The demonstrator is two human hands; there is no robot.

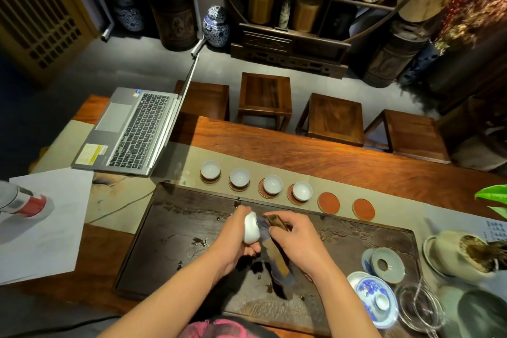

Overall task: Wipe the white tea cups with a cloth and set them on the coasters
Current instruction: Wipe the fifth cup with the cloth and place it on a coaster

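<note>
My left hand grips a white tea cup tipped on its side above the dark tea tray. My right hand holds a brown and grey cloth pressed against the cup; the cloth's end hangs down toward the tray. Beyond the tray runs a row of round coasters. Several white cups sit on the left ones. Two red coasters at the right end are bare.
An open laptop lies at the far left on the wooden table, with white paper beside it. Blue-and-white lidded bowls, a glass pitcher and a pot stand at the right. Wooden stools line the far side.
</note>
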